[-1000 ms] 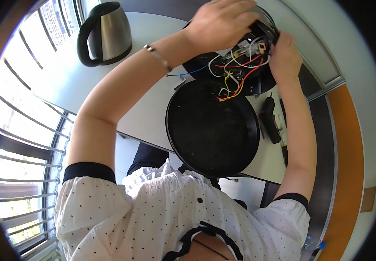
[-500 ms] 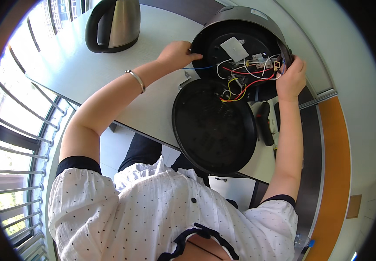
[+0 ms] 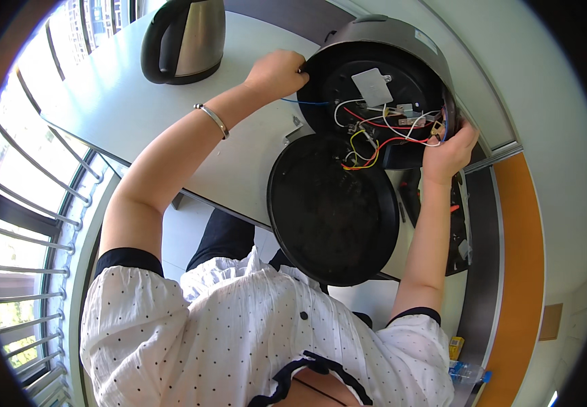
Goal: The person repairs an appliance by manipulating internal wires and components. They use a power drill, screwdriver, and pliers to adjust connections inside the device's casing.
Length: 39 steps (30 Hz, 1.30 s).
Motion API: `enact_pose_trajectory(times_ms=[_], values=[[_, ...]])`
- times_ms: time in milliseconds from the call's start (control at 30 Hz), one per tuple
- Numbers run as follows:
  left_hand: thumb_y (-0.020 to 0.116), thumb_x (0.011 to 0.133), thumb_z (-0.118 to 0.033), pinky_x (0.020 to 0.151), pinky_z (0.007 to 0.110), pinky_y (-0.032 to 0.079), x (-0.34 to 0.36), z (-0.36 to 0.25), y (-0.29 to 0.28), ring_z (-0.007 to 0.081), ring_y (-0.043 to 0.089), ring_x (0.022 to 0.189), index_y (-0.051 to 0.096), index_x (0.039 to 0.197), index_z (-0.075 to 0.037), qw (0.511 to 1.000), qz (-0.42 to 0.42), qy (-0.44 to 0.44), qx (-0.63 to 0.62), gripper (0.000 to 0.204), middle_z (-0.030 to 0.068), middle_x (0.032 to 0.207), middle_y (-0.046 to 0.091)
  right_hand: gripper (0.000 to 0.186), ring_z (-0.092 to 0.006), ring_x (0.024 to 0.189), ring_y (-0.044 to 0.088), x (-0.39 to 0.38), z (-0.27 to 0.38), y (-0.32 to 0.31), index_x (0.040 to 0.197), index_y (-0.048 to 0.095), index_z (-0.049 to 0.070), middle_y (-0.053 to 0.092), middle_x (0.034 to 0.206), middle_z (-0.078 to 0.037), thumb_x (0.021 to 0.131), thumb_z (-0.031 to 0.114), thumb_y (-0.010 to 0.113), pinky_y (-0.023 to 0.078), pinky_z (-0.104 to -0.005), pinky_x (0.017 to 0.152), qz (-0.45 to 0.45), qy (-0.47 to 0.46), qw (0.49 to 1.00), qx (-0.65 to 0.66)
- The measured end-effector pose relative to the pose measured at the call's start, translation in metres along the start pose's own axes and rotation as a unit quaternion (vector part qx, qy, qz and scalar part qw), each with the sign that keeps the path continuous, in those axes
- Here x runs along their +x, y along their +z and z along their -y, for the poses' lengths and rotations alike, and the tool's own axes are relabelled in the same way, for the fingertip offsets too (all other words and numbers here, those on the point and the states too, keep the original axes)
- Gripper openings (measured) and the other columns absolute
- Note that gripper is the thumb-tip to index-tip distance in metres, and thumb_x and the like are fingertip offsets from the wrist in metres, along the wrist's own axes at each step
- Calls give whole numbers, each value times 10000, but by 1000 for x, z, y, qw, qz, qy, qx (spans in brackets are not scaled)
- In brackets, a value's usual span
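Note:
A round dark appliance housing [image 3: 409,39] is tipped on its side at the back of the table, its open inside facing me. My left hand [image 3: 278,73] is closed on the left of its rim. The fingers of my right hand [image 3: 448,152] curl around the lower right of the rim, partly hidden behind it. Inside sit a light grey plate [image 3: 373,87] and red, white and yellow wires [image 3: 361,165]. Some wires run down to a round black disc-shaped part [image 3: 334,217], lying in front and reaching over the table's near edge.
A steel kettle [image 3: 200,41] with a black handle stands at the back left of the white table [image 3: 232,159]. Near the disc lies a small metal bracket [image 3: 295,130]. A black case [image 3: 458,234] is beyond my right forearm, with a plastic bottle [image 3: 468,372] lower right.
The housing has shifted slightly right and toward me, with both hands on it. My left thumb, earlier stretched into the opening, is now bent at the rim. More of the black case shows.

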<state>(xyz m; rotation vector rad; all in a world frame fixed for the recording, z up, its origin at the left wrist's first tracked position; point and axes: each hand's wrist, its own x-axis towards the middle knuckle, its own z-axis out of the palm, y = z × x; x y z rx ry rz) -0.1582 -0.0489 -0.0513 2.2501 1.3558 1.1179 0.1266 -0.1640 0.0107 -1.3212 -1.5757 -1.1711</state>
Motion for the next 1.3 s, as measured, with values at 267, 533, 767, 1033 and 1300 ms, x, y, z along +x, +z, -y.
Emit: enact_pose_trajectory(times_ms=[267,533,767,1033,1300], values=[[639,773,-196,587,298,492,-5,-9,-10,193,636,622,656,880,21,999,-10,-9,-49,243,115,674,653,435,-339,801,567,-20,-3,-2,998,486,3,526,909,-124,607,-7,677,485,-406,636,-52,15,999,-7],[679,757,-319,702,320,512,-17,-5,-10,234,649,748,675,1006,-36,996,-2,-27,-85,377,111,837,689,423,-343,801,564,-29,-8,1,996,495,-3,538,904,-133,604,-23,654,482,-403,648,-70,34,997,12],[753,752,-188,695,252,537,-31,-18,-50,162,676,795,696,966,-41,917,-334,175,-131,267,83,872,700,411,-338,800,561,-31,-8,-1,990,503,-4,538,900,-135,600,-24,634,477,-393,673,-91,33,995,19],[640,776,-111,662,258,538,-70,-97,-107,191,650,760,469,1196,19,829,-300,402,-247,472,163,963,637,404,-333,790,565,-32,-6,-4,983,520,-7,531,899,-133,591,-59,601,474,-379,689,-83,61,994,34],[634,729,-566,539,266,550,-63,-111,-146,299,662,685,146,1440,-44,692,248,571,-366,1009,287,1190,514,352,-332,790,553,-30,-9,-4,961,514,-3,544,877,-128,625,4,620,475,-389,664,-100,49,993,27]])
